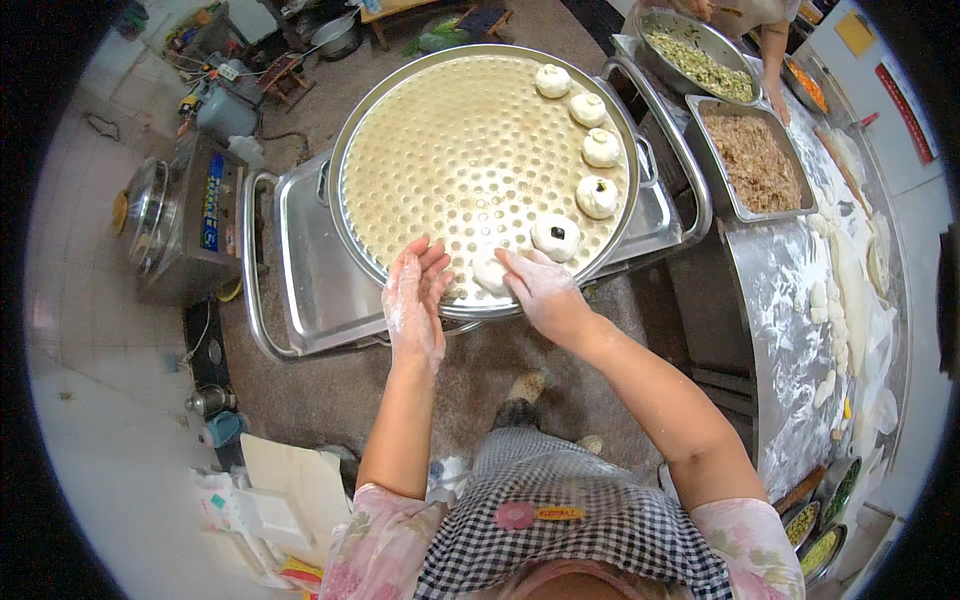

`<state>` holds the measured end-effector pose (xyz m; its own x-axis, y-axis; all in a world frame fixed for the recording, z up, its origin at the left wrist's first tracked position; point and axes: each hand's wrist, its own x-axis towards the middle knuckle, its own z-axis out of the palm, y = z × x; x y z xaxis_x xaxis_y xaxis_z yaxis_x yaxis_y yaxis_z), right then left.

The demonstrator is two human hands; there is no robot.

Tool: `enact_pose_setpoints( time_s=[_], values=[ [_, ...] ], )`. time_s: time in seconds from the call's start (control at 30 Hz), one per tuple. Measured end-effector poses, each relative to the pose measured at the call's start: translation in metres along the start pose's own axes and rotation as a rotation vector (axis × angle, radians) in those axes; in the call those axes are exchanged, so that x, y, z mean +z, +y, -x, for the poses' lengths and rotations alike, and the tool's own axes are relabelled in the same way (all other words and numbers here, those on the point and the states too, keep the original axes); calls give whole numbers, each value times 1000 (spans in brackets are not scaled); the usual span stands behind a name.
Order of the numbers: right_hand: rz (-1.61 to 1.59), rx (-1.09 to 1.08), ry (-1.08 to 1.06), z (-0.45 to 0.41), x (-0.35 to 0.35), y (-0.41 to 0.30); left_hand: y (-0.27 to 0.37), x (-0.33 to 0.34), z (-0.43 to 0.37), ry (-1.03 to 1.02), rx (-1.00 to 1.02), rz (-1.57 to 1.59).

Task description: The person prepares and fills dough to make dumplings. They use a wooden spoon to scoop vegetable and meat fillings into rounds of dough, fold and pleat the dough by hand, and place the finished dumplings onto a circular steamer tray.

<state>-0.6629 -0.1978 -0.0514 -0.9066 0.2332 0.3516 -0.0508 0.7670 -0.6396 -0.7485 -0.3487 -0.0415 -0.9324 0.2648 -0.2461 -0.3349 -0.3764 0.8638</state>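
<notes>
A large round metal steamer tray [450, 150] with a dimpled, perforated base lies before me on a steel cart. Several filled dough buns curve along its right side; one bun [555, 237] near my right hand has a dark piece on top. My right hand [546, 294] touches a white bun [489, 271] at the tray's near edge with thumb and fingertips; its fingers partly hide the bun. Left of that bun, my left hand [418, 296] hovers over the rim, fingers apart, holding nothing. Flour coats both hands.
At right, a floured steel worktable [780, 300] carries dough pieces, a rectangular pan of minced filling [750, 157] and a bowl of chopped vegetables [697, 64]. Another person's hand [775, 101] rests near them. The cart's tubular handles [255, 262] flank the tray. A steel appliance [191, 225] stands left.
</notes>
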Motion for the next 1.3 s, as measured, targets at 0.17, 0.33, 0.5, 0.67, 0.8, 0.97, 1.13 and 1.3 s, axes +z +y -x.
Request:
enact_pose_setpoints(
  time_s=[0.17, 0.33, 0.5, 0.67, 0.8, 0.97, 1.13, 1.3],
  values=[
    [-28, 264, -68, 49, -65, -10, -2, 13, 5, -27, 131, -13],
    [139, 805, 56, 219, -114, 47, -68, 100, 34, -253, 91, -191],
    [257, 1073, 339, 399, -134, 8, -127, 171, 115, -882, -155, -248],
    [371, 1403, 907, 537, -144, -66, -187, 225, 241, -1342, -357, -351],
    [628, 1418, 1196, 623, -187, -111, -219, 238, 318, -1416, -425, -396],
    [473, 1544, 1335, 705, -267, -126, -246, 242, 395, -1365, -659, -470],
    [514, 1479, 1185, 763, -336, -69, -260, 248, 437, -1374, -616, -498],
    [683, 1373, 1043, 805, -405, -8, -267, 239, 448, -1246, -569, -579]
  ],
)
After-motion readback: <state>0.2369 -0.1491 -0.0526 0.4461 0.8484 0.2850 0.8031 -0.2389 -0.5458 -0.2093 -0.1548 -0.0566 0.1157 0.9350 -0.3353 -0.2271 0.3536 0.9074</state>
